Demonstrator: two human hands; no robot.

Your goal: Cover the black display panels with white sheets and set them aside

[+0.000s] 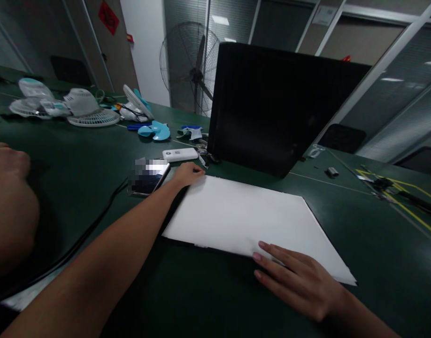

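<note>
A flat white rectangular panel (243,213) with thin dark edges, like a screen's backlight sheet, lies on the green table. At its far left corner is my left hand (189,174), with the fingers bent together on the corner; the fingertips are partly hidden. My right hand (300,279) is open, fingers stretched out over the panel's near edge, the tips at its white surface. Just beyond the panel stands a large black screen-like panel (268,108), tilted.
Left of the panel lie a phone (148,177), a white power bank (180,155) and a black cable (92,227). A blue fan blade (154,131) and white fan parts (92,110) lie farther back. Another person's arm (11,206) rests at left. Yellow strips (409,206) lie at right.
</note>
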